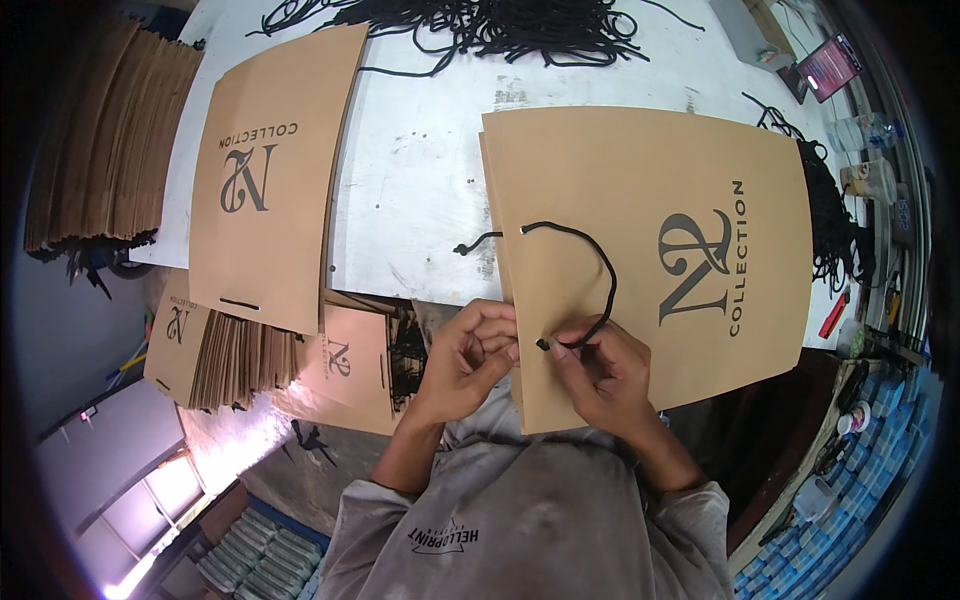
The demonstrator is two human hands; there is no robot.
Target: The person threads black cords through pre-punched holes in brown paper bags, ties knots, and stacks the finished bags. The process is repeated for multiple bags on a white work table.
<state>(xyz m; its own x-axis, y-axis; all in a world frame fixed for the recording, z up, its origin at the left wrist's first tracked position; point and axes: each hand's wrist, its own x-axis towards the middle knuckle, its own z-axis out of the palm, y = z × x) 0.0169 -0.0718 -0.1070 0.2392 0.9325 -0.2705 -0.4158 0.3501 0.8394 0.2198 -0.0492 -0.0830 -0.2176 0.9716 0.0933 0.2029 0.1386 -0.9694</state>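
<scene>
Presently in work: one flat brown paper bag [640, 270], lying on the white table [410, 170] and overhanging its near edge. Fitted in part: one black cord [609, 275], passed through the upper hole [523, 230], with knotted end [460, 249] jutting beyond the bag's left edge and slack arched across the front. Right hand [605, 375]: pinching the cord between thumb and forefinger near its other end, at the apparent lower hole [542, 344]. Left hand [470, 360]: curled at the bag's left edge, thumb close to the fingers; cannot tell any grip on paper or cord. Step in hand, by appearance: threading the cord's second end. Next move, by judgement: calls for feeding the tip fully through, catching it from behind, then knotting to match. Unclear: depth of the tip in the hole. Nearby stock: brown bags [265, 110], left; loose black cords [510, 25], far side.
</scene>
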